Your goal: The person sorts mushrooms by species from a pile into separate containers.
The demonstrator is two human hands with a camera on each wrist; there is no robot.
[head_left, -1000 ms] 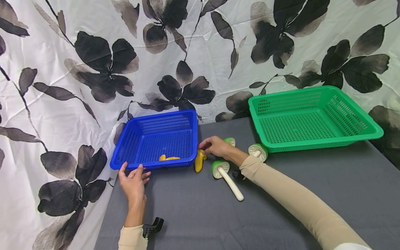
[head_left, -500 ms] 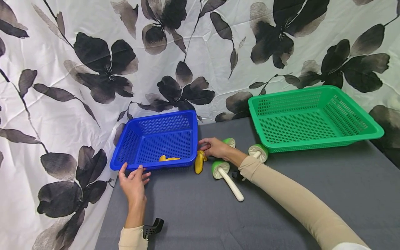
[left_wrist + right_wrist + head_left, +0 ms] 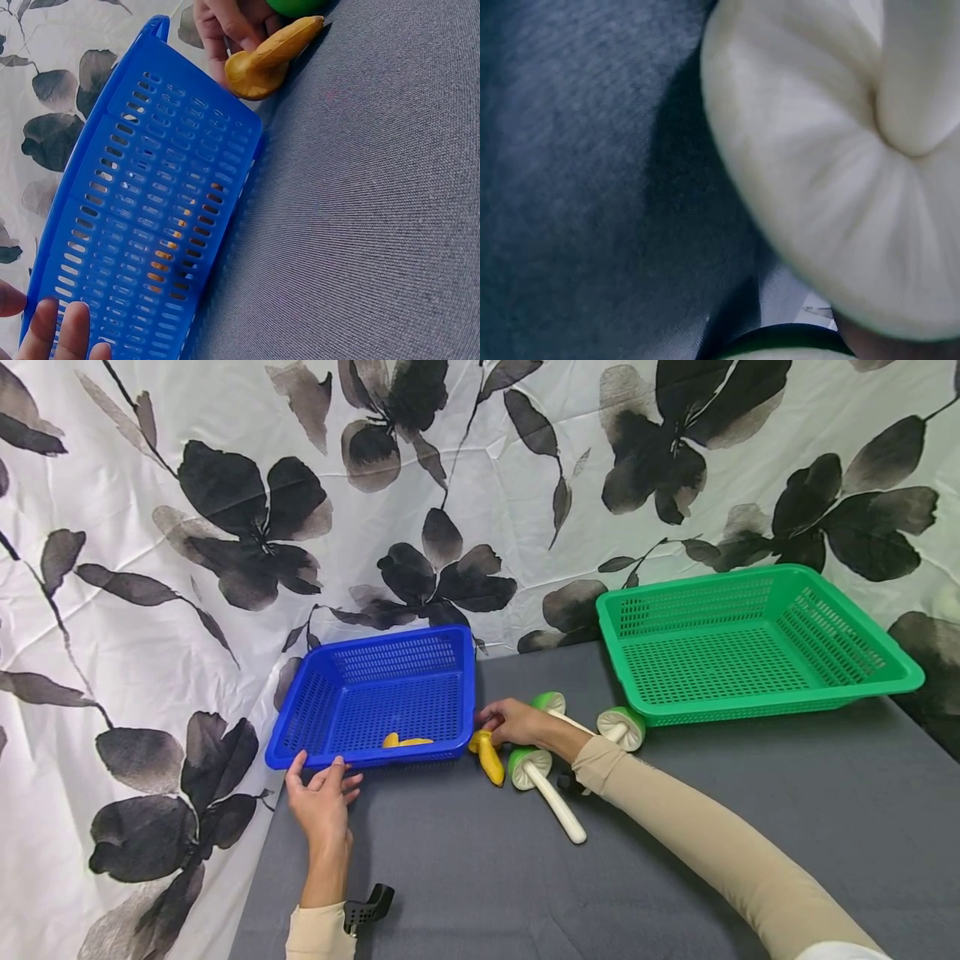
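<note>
My right hand [image 3: 517, 724] pinches a yellow toy mushroom [image 3: 491, 762] by its cap, just right of the blue basket [image 3: 375, 758]. Its stem slants toward me. In the left wrist view the mushroom's cap [image 3: 255, 79] and stem show below the right fingers [image 3: 232, 22]. My left hand [image 3: 321, 802] holds the basket's front rim, thumb at the rim and fingers [image 3: 73, 330] against the outer wall. Another yellow piece [image 3: 408, 742] lies inside the basket, partly hidden by the rim. A mushroom's pale underside [image 3: 810, 150] fills much of the right wrist view.
Green-capped mushrooms with white stems lie beside and beneath the right arm: one in front [image 3: 530, 768], one behind [image 3: 551, 702], one to the right [image 3: 621, 727]. A green basket [image 3: 750, 702] stands at back right on the grey cloth [image 3: 675, 877]. A patterned curtain [image 3: 525, 485] hangs behind.
My right hand has moved slightly toward me. The yellow mushroom has turned, its stem end swinging to the right. The left hand stays at the blue basket's rim.
</note>
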